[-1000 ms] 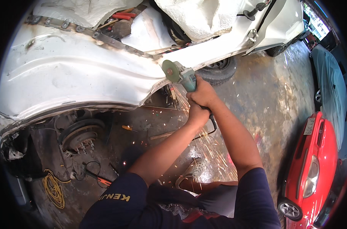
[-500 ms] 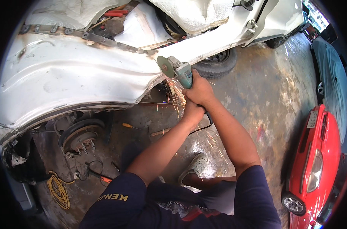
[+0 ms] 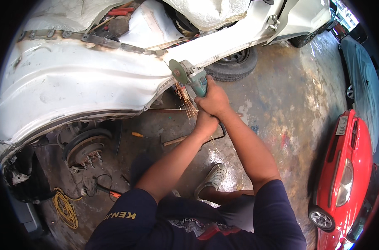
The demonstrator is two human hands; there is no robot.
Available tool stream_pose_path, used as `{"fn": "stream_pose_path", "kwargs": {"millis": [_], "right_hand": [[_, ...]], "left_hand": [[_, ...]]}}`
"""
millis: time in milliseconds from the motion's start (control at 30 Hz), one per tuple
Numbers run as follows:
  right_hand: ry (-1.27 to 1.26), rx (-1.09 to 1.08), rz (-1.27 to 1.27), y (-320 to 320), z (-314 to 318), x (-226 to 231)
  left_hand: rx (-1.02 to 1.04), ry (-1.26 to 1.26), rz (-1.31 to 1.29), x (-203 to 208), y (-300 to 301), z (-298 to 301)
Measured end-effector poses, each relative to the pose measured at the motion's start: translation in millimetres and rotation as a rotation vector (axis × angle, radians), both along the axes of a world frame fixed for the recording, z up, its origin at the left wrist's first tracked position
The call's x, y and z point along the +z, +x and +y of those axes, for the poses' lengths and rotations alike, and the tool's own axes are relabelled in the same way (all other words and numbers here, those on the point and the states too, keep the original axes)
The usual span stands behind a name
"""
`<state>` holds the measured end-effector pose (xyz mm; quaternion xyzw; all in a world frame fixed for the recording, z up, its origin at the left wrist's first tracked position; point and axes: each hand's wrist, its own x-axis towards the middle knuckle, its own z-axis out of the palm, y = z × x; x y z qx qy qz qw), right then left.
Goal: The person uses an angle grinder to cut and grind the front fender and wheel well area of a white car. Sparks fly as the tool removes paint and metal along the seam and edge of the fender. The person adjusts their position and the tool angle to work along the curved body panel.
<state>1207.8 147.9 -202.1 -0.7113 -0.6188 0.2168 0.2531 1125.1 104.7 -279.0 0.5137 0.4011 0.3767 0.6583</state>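
An angle grinder (image 3: 199, 81) with a green body and a grey head is gripped in both of my hands. My right hand (image 3: 216, 99) wraps round its body, and my left hand (image 3: 206, 124) is closed round the rear end, just below the right. The grinder's green disc (image 3: 177, 71) is against the white car body panel (image 3: 101, 81), near where the sill meets the wheel arch. Sparks (image 3: 186, 100) spray down from the contact. A black cord bends away behind my hands. The rear of the grinder is hidden by my fingers.
Under the sill lies a loose tyre (image 3: 235, 64). On the floor are a yellow-handled screwdriver (image 3: 137, 134), a long wooden-handled tool (image 3: 175, 141) and a coiled yellow cord (image 3: 65, 208). A bare brake disc (image 3: 89, 152) shows at left; a red car (image 3: 343, 166) stands at right.
The spray of sparks is smaller and narrower now, with fewer streaks near my foot. The view has shifted slightly; both hands keep their hold on the grinder at the panel.
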Motion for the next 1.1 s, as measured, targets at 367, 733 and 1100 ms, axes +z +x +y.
{"fn": "stream_pose_path", "kwargs": {"millis": [367, 733, 1100], "right_hand": [[-0.007, -0.004, 0.007, -4.9, -6.3, -8.2], [0.087, -0.009, 0.053, -4.2, -6.6, -35.4], [0.084, -0.024, 0.067, -4.2, -10.6, -43.9]], "left_hand": [[-0.026, 0.075, 0.081, -31.8, -4.4, 4.6], [0.045, 0.147, 0.100, -63.2, -2.9, 7.0], [-0.044, 0.138, 0.132, -58.2, -8.5, 5.8]]}}
